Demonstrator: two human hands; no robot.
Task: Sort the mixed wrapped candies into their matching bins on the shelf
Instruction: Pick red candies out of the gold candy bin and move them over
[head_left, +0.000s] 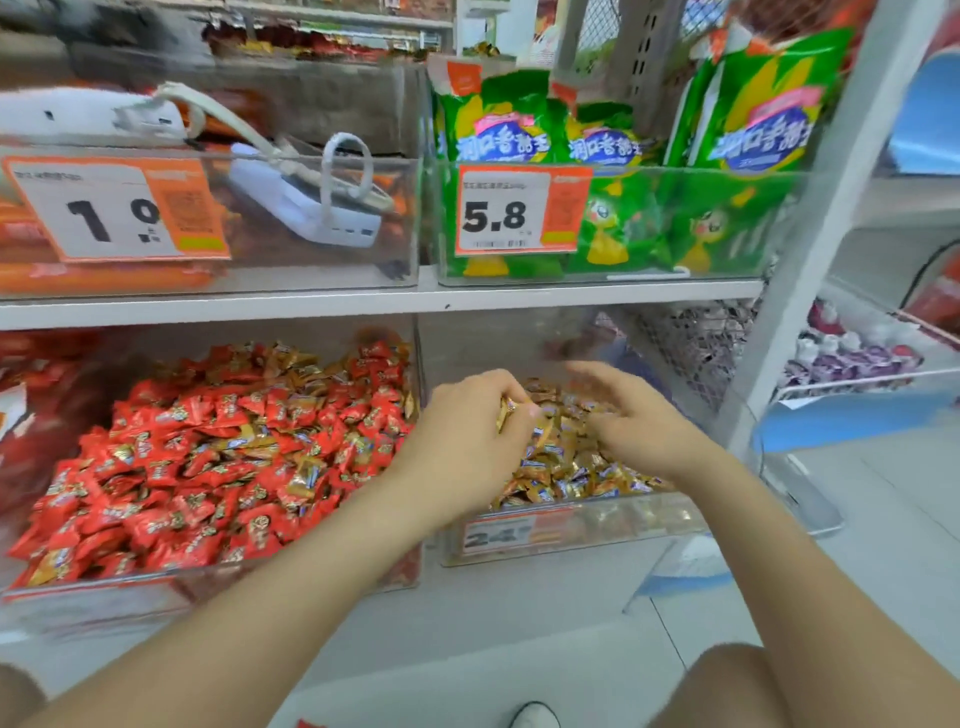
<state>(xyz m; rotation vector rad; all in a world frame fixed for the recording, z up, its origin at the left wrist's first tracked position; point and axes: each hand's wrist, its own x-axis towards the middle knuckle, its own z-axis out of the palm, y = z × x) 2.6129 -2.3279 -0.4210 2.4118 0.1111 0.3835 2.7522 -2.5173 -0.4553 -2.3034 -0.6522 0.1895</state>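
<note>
Left hand (462, 447) sits over the left edge of the gold bin (597, 532), fingers curled, pinching a gold candy (506, 411) at the fingertips. Right hand (641, 428) is over the same bin, just right of the left hand. It is motion-blurred; the fingers look loosely spread with nothing in them. The gold pile (571, 467) fills this lower-right bin. The red bin (104, 603) beside it on the left holds red candies (208, 467) with stray gold ones (304, 475) mixed in. On the shelf (311, 304) above: a power bank (306, 208) in the left clear bin, green bags (623, 223) in the right, behind a 5.8 tag (511, 213).
</note>
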